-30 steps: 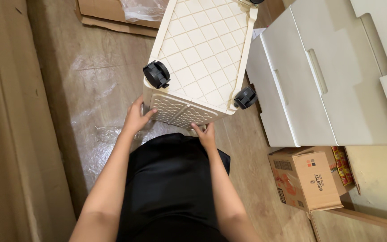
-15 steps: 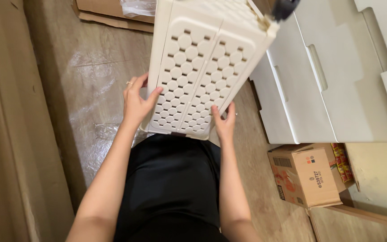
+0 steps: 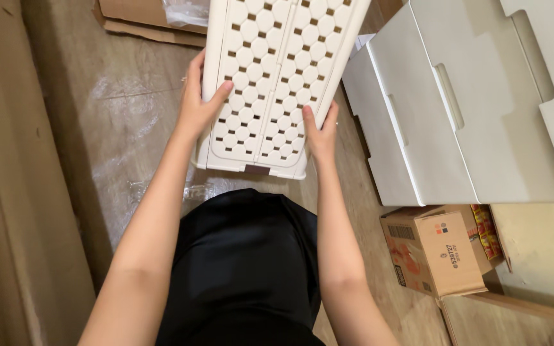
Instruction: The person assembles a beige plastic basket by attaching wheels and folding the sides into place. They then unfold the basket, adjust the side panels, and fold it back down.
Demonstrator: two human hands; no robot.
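Note:
I hold a cream plastic basket (image 3: pixel 270 70) with a perforated lattice wall in front of me, the wall turned up toward the camera. My left hand (image 3: pixel 199 102) grips its left edge, thumb across the lattice. On its lower right edge rests my right hand (image 3: pixel 320 131), fingers pressed flat on the lattice. The basket's near end hangs just above my lap in black clothing (image 3: pixel 245 263). Its far end runs out of the top of the view.
White plastic storage boxes (image 3: pixel 456 109) stand to the right. A brown cardboard box (image 3: pixel 434 250) sits at lower right. Flattened cardboard and clear plastic wrap (image 3: pixel 161 16) lie at the top left on the wooden floor (image 3: pixel 117 115). A beige surface (image 3: pixel 8 192) runs along the left.
The basket has tipped from showing its wheeled underside to showing its perforated side. Both hands shifted from its near end up onto the sides.

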